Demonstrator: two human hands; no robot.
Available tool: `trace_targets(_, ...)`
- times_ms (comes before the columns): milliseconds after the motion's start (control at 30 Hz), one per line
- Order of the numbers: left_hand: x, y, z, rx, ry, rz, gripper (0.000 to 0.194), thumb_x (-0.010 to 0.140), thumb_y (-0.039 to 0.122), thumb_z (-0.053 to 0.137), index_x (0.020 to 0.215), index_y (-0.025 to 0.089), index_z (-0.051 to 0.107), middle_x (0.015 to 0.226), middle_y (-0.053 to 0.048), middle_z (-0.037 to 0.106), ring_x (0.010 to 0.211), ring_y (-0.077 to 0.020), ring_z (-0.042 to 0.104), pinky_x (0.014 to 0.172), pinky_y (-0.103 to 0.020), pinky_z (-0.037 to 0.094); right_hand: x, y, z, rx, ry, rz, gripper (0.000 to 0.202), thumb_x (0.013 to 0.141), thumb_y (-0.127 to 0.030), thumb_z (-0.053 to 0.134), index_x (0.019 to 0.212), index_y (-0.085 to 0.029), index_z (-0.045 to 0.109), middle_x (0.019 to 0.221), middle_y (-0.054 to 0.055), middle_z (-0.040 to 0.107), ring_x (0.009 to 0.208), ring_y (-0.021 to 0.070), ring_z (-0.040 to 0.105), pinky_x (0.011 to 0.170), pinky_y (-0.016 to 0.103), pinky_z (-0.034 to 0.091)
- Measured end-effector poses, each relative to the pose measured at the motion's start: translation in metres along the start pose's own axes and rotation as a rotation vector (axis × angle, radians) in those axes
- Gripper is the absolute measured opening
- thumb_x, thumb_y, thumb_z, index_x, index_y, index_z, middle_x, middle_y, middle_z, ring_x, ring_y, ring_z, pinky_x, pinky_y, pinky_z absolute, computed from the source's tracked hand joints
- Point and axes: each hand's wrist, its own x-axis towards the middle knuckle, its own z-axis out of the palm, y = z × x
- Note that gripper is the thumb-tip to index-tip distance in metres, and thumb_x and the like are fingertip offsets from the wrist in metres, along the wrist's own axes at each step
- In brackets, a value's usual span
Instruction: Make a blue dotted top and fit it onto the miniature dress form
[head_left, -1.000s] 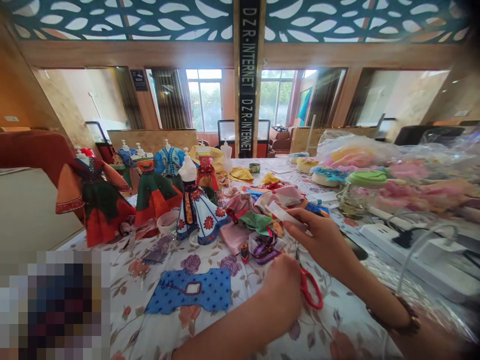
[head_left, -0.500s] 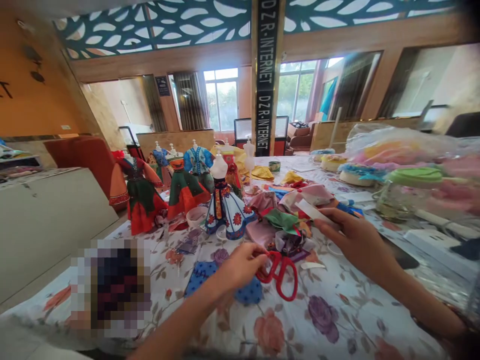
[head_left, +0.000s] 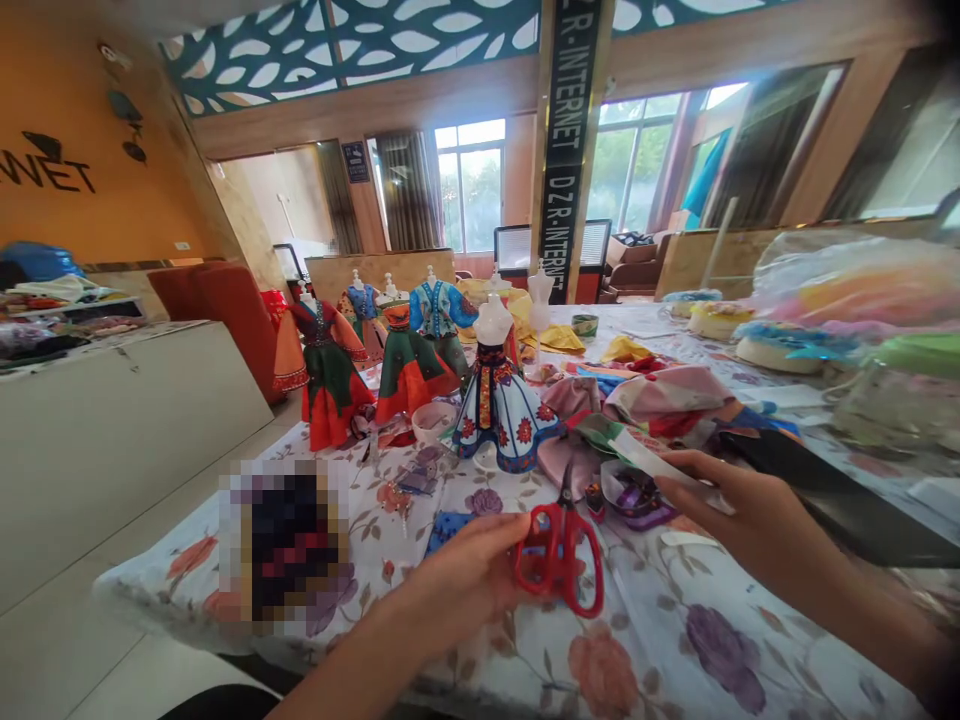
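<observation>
My left hand (head_left: 480,565) is closed on one handle of red-handled scissors (head_left: 568,545), whose short dark blades point away from me. Beneath that hand lies a piece of blue patterned fabric (head_left: 450,524), partly covered. Between the thumb and fingers of my right hand (head_left: 742,515) is a narrow white strip (head_left: 637,452), its free end angled up to the left over the fabric scraps (head_left: 667,395). Just beyond the scissors stands a small dress form (head_left: 493,322) in a white skirt (head_left: 499,415) with red flowers and blue trim.
Several small dressed forms (head_left: 330,370) stand at the left of the flowered tablecloth (head_left: 622,670). Behind my right hand lies a dark flat panel (head_left: 840,500). A green-lidded jar (head_left: 892,390) and plastic-wrapped bundles (head_left: 847,275) sit at the right. A white cabinet (head_left: 135,410) is off to the left.
My view has swung left. The scissors have turned in my left hand so their blades now show, pointing away. My right hand still holds the white strip.
</observation>
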Motion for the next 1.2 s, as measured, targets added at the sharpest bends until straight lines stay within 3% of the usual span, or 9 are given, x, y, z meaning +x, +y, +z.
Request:
trace_targets(133, -0.003, 0.006, -0.005, -0.072, -0.103, 0.069, 0.021, 0.074, 0.033, 0.068, 0.081, 0.014, 0.063, 0.09, -0.01, 0.068, 0.088, -0.0251, 0.065, 0.08, -0.04, 0.048, -0.004, -0.002, 0.007, -0.021, -0.004, -0.013, 0.024, 0.079, -0.043, 0.053, 0.09, -0.025, 0.065, 0.074, 0.004, 0.071, 0.056, 0.022, 0.063, 0.053, 0.031, 0.049)
trace_targets(267, -0.003, 0.01, -0.011, -0.109, -0.088, 0.118, 0.025, 0.076, 0.041, 0.065, 0.079, 0.017, 0.058, 0.102, -0.009, 0.066, 0.096, -0.0253, 0.063, 0.083, -0.039, 0.047, -0.005, -0.004, 0.016, 0.01, -0.019, -0.005, 0.027, 0.079, -0.045, 0.053, 0.089, -0.025, 0.066, 0.072, 0.003, 0.071, 0.049, 0.0203, 0.061, 0.045, 0.03, 0.047)
trace_targets(400, 0.0, 0.01, -0.017, -0.159, -0.07, 0.127, 0.031, 0.085, 0.046, 0.053, 0.071, 0.018, 0.052, 0.099, -0.008, 0.067, 0.088, -0.0204, 0.064, 0.08, -0.035, 0.047, -0.004, -0.013, 0.025, 0.045, -0.047, -0.019, 0.025, 0.079, -0.043, 0.054, 0.089, -0.024, 0.066, 0.075, 0.004, 0.072, 0.056, 0.021, 0.063, 0.049, 0.029, 0.048)
trace_targets(667, 0.005, 0.007, -0.026, -0.195, -0.032, 0.142, 0.028, 0.086, 0.047, 0.049, 0.086, 0.021, 0.059, 0.094, -0.004, 0.068, 0.079, -0.0167, 0.066, 0.075, -0.029, 0.047, 0.005, -0.039, 0.04, 0.086, -0.113, -0.037, 0.023, 0.083, -0.038, 0.052, 0.092, -0.024, 0.066, 0.069, 0.001, 0.069, 0.055, 0.018, 0.062, 0.049, 0.026, 0.046)
trace_targets(767, 0.004, 0.005, -0.026, 0.112, -0.005, 0.19, 0.035, 0.087, 0.05, 0.046, 0.086, 0.019, 0.062, 0.092, -0.004, 0.065, 0.081, -0.0165, 0.063, 0.073, -0.027, 0.045, 0.005, -0.043, 0.047, 0.082, -0.125, -0.056, 0.02, 0.084, -0.035, 0.051, 0.093, -0.025, 0.066, 0.074, 0.001, 0.07, 0.06, 0.0185, 0.064, 0.054, 0.027, 0.047)
trace_targets(867, 0.001, 0.002, -0.024, 0.636, 0.069, 0.256, 0.032, 0.086, 0.047, 0.049, 0.094, 0.019, 0.062, 0.087, -0.003, 0.062, 0.084, -0.0177, 0.059, 0.076, -0.028, 0.044, 0.002, -0.043, 0.055, 0.086, -0.114, -0.059, 0.02, 0.084, -0.035, 0.05, 0.094, -0.024, 0.064, 0.081, 0.002, 0.071, 0.065, 0.0201, 0.066, 0.058, 0.028, 0.049)
trace_targets(1000, 0.0, -0.003, -0.024, 1.277, 0.125, 0.427, 0.037, 0.084, 0.048, 0.052, 0.106, 0.018, 0.059, 0.107, -0.009, 0.059, 0.098, -0.025, 0.054, 0.087, -0.037, 0.042, 0.0, -0.038, 0.061, 0.052, -0.092, -0.062, 0.021, 0.084, -0.037, 0.049, 0.09, -0.023, 0.064, 0.082, 0.004, 0.071, 0.068, 0.0219, 0.067, 0.058, 0.03, 0.049)
trace_targets(1100, 0.007, -0.01, -0.028, 1.585, 0.134, 0.528, 0.044, 0.08, 0.051, 0.055, 0.111, 0.019, 0.057, 0.118, -0.013, 0.056, 0.108, -0.0306, 0.049, 0.093, -0.044, 0.04, 0.002, -0.032, 0.06, -0.026, 0.013, -0.017, 0.027, 0.083, -0.041, 0.048, 0.092, -0.021, 0.064, 0.079, 0.006, 0.071, 0.064, 0.0229, 0.066, 0.054, 0.03, 0.047)
trace_targets(1200, 0.017, -0.019, -0.032, 1.79, 0.093, 0.553, 0.057, 0.068, 0.052, 0.066, 0.115, 0.022, 0.055, 0.115, -0.013, 0.058, 0.106, -0.0322, 0.052, 0.088, -0.046, 0.046, 0.004, -0.026, 0.059, -0.072, 0.091, 0.001, 0.033, 0.082, -0.046, 0.046, 0.091, -0.02, 0.065, 0.072, 0.005, 0.07, 0.056, 0.0218, 0.064, 0.05, 0.03, 0.046)
